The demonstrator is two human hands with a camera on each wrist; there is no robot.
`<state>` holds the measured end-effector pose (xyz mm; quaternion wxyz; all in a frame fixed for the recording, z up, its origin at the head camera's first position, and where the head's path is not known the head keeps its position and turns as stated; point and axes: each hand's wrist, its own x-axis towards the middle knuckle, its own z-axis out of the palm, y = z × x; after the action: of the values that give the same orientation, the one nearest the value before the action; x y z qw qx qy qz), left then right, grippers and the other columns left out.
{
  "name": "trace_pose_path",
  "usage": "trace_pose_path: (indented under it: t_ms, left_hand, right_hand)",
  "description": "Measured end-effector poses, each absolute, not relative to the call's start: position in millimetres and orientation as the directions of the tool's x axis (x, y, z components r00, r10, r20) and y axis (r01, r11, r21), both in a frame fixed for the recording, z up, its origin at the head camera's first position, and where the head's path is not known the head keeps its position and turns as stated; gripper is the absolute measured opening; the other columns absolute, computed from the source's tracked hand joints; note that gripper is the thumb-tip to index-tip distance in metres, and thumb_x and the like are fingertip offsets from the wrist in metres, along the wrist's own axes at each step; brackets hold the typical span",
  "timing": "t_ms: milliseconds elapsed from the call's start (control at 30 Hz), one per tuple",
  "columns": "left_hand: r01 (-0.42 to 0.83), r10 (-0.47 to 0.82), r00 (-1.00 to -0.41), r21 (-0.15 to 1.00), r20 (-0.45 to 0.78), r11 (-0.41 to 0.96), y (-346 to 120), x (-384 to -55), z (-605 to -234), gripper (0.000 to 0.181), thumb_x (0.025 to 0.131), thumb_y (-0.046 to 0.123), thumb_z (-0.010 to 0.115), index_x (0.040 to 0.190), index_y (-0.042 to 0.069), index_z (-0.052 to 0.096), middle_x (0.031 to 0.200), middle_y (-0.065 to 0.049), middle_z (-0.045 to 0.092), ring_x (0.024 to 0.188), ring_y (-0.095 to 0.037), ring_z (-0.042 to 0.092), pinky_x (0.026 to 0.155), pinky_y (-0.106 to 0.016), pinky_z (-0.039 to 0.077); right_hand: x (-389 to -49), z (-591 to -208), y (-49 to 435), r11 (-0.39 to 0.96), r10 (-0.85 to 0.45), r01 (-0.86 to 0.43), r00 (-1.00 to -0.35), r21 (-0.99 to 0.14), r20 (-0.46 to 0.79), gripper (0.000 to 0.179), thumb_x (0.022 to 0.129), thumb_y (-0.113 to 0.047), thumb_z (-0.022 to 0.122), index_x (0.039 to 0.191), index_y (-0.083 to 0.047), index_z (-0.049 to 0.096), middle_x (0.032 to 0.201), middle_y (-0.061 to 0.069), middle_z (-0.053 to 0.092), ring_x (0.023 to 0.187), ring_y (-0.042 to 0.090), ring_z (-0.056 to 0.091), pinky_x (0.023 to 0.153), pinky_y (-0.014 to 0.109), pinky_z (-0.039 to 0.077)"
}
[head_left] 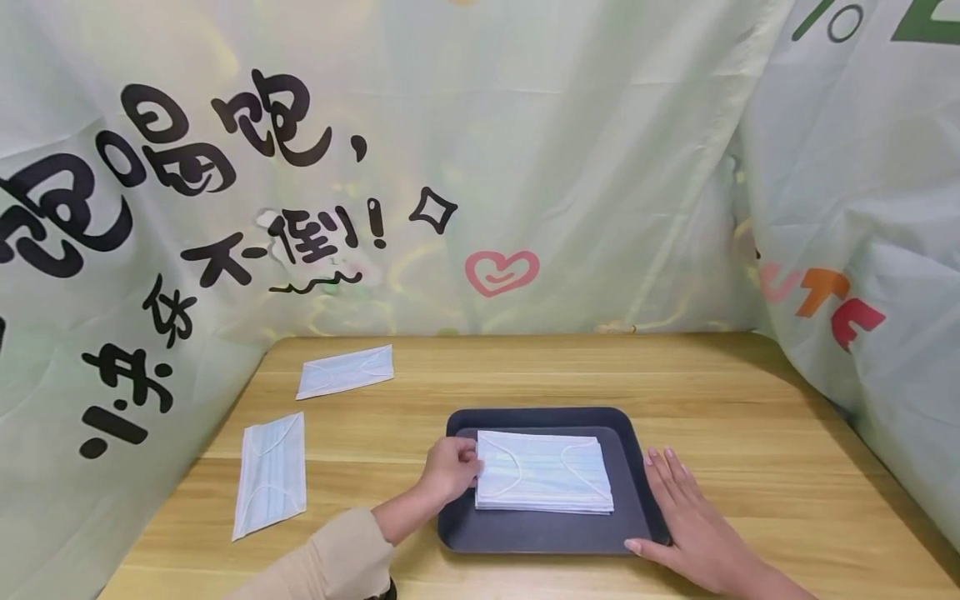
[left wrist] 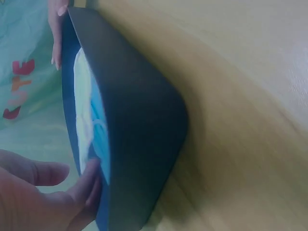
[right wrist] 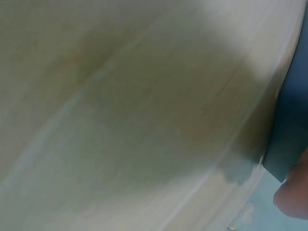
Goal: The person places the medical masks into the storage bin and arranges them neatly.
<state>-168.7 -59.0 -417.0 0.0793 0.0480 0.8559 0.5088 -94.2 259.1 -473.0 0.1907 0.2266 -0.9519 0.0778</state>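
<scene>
A stack of pale blue face masks (head_left: 543, 471) with white ear loops lies in a dark rectangular tray (head_left: 540, 533). My left hand (head_left: 452, 469) reaches over the tray's left rim. Its bent fingers touch the left edge of the stack; in the left wrist view the thumb (left wrist: 53, 173) stands apart from them. Against the tray's right side rests my right hand (head_left: 697, 525), fingers straight and thumb at the near right corner. The right wrist view catches only one fingertip (right wrist: 292, 190) beside the tray wall (right wrist: 293, 110).
Two single masks lie left of the tray on the wooden table (head_left: 750, 433): one mask (head_left: 270, 471) near the left edge, another mask (head_left: 345, 372) farther back. A printed cloth (head_left: 600, 208) hangs around the back and sides.
</scene>
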Motion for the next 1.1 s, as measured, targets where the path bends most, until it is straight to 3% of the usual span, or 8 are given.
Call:
trace_pose_path:
  t_ms: [200, 633, 833, 967, 1100]
  left_hand:
    - [0.152, 0.200, -0.979, 0.781, 0.036, 0.606, -68.0, -165.0, -408.7, 0.024, 0.079, -0.007, 0.061, 0.101, -0.015, 0.063, 0.082, -0.017, 0.066, 0.076, -0.022, 0.062, 0.066, -0.031, 0.054]
    - [0.359, 0.296, -0.929, 0.738, 0.223, 0.571, -95.7, -168.5, -410.4, 0.011, 0.085, 0.000, 0.061, 0.091, -0.004, 0.069, 0.086, -0.011, 0.069, 0.079, -0.020, 0.063, 0.064, -0.017, 0.051]
    - [0.406, 0.268, -0.914, 0.676, 0.305, 0.615, -112.9, -166.8, -414.6, 0.011, 0.084, 0.004, 0.063, 0.093, 0.002, 0.069, 0.093, -0.007, 0.069, 0.084, -0.018, 0.063, 0.070, -0.026, 0.053]
    - [0.520, 0.317, -0.846, 0.532, 0.429, 0.668, -125.7, -165.5, -418.4, 0.016, 0.082, 0.010, 0.067, 0.098, 0.005, 0.069, 0.100, -0.006, 0.068, 0.094, -0.020, 0.063, 0.082, -0.036, 0.054]
    - [0.650, 0.415, -0.716, 0.320, 0.562, 0.689, -137.9, -168.6, -422.7, 0.024, 0.079, 0.015, 0.071, 0.101, 0.006, 0.068, 0.105, -0.008, 0.066, 0.100, -0.022, 0.062, 0.086, -0.037, 0.053]
  right_hand:
    - [-93.9, -472.4, 258.9, 0.889, -0.399, -0.454, -0.831, -0.058, 0.388, 0.105, 0.074, -0.056, 0.067, 0.146, 0.003, 0.018, 0.156, -0.004, -0.013, 0.143, 0.012, -0.016, 0.111, 0.015, -0.015]
    - [-93.2, -470.7, 260.0, 0.888, -0.397, -0.455, -0.835, -0.072, 0.382, 0.105, 0.074, -0.055, 0.067, 0.146, 0.003, 0.017, 0.157, 0.000, -0.009, 0.143, 0.012, -0.016, 0.111, 0.014, -0.016]
    - [-93.6, -470.4, 258.8, 0.889, -0.396, -0.452, -0.843, -0.078, 0.364, 0.103, 0.076, -0.056, 0.066, 0.146, 0.003, 0.018, 0.156, 0.000, -0.009, 0.143, 0.011, -0.017, 0.110, 0.014, -0.017]
    - [-93.2, -470.4, 258.4, 0.890, -0.395, -0.450, -0.844, -0.079, 0.364, 0.103, 0.075, -0.056, 0.066, 0.145, 0.004, 0.020, 0.156, -0.001, -0.009, 0.143, 0.011, -0.017, 0.110, 0.014, -0.016]
    - [-93.5, -470.5, 259.0, 0.887, -0.396, -0.455, -0.840, -0.084, 0.369, 0.103, 0.075, -0.055, 0.067, 0.145, 0.004, 0.020, 0.156, -0.001, -0.008, 0.142, 0.010, -0.018, 0.110, 0.014, -0.016]
